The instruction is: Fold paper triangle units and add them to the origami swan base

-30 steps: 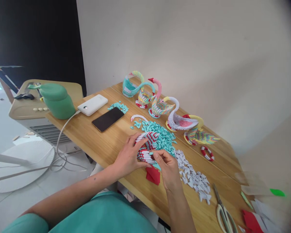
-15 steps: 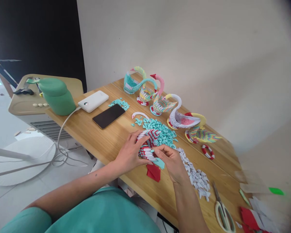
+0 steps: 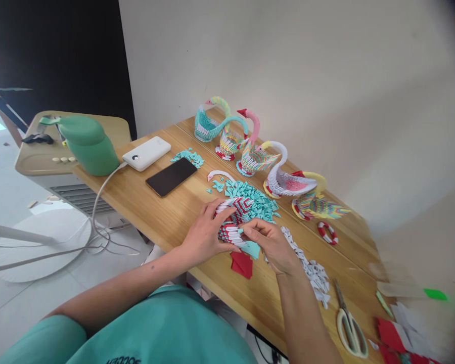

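My left hand (image 3: 207,230) is wrapped round a bowl-shaped body of folded paper pieces (image 3: 233,212), patterned in red, white and teal. Thumb and fingers grip its rim from the left side. My right hand (image 3: 267,240) pinches a small teal folded paper piece (image 3: 240,231) at the right edge of the body. Just behind lies a heap of teal folded pieces (image 3: 260,199). A row of white folded pieces (image 3: 314,275) runs beside my right wrist. Red paper squares (image 3: 241,265) and teal paper squares (image 3: 252,248) lie below my hands.
Several finished paper swans (image 3: 288,182) stand along the wall. A red and white paper ring (image 3: 328,233), scissors (image 3: 349,323), a black phone (image 3: 171,177), a white power bank (image 3: 146,153) with its cable and a green bottle (image 3: 89,146) lie or stand around the wooden table (image 3: 151,212).
The view has shifted slightly. Both hands keep nearly the same place, with the left still holding the paper body and the right still pinching at its edge.
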A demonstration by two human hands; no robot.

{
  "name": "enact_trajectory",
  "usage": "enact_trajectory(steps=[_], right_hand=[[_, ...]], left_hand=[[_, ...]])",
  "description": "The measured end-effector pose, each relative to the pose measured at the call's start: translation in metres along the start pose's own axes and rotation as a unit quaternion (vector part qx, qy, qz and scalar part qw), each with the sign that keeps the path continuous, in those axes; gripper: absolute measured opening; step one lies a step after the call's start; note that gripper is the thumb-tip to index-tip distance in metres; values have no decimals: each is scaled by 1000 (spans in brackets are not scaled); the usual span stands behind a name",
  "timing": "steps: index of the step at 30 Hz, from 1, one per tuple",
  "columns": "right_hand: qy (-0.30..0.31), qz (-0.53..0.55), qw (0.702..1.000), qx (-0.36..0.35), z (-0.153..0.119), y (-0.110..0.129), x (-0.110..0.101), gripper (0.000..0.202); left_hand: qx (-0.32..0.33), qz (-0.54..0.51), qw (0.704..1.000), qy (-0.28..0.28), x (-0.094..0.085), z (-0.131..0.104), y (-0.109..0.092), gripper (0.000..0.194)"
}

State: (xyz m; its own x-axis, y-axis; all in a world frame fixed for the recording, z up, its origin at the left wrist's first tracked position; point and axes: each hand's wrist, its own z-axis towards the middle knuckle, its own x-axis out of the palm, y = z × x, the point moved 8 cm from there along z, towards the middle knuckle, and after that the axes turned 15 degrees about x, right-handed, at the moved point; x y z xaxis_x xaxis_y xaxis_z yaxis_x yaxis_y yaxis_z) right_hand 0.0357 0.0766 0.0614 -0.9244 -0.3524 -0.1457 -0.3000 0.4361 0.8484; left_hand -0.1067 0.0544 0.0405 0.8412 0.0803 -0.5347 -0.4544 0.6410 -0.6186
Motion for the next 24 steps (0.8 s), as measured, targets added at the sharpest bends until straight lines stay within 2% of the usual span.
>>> enact_trajectory(steps=[7,10,18,24], right_hand=[[45,30,998,44,9,-6,0,28],[44,22,998,44,10,-4,1,29],[-52,-17,998,-30,-5,6,1,30],[-70,32,996,-41,-7,-5,0,29]], left_hand=[[1,-4,1000,2,1,1,2,89],[1,-4,1000,-3,1,0,2,88],[-9,-9,1000,-3,2,0,4,89],[-11,-10,1000,-7,2,0,4,90]])
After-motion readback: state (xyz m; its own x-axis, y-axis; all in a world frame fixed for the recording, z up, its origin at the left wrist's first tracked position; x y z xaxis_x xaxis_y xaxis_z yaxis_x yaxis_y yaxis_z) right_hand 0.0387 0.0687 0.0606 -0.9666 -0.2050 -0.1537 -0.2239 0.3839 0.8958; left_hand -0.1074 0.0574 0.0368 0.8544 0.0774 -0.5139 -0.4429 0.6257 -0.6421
